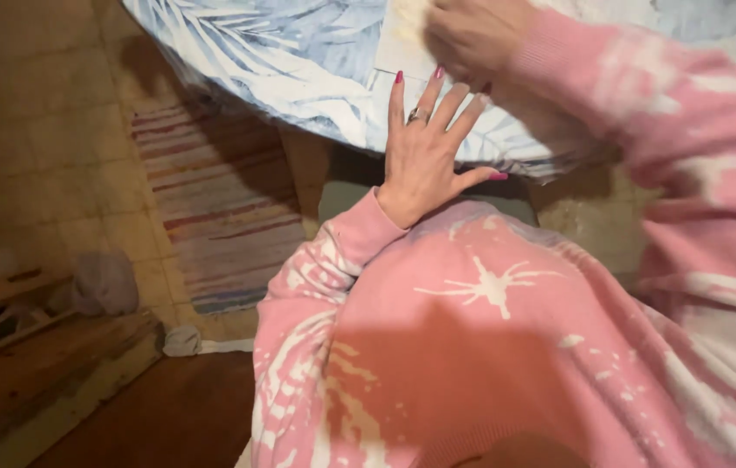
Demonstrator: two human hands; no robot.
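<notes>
My left hand (pixel 424 147) lies flat with fingers spread at the near edge of a round table covered with a blue leaf-patterned cloth (pixel 298 61). It has a ring and pink nails, and it holds nothing. At the top of the view, my right hand (pixel 472 35) has its fingers curled and presses on a pale cream cloth (pixel 402 39) that lies on the tablecloth. Part of that cloth is hidden under the hand and cut off by the frame. Both arms wear pink sleeves with white splashes (pixel 489 347).
A striped rug (pixel 212 199) lies on the tiled floor left of the table. Wooden boards (pixel 38 364) and a grey bundle (pixel 103 282) sit at the lower left, with a small white rag (pixel 181 341) beside them.
</notes>
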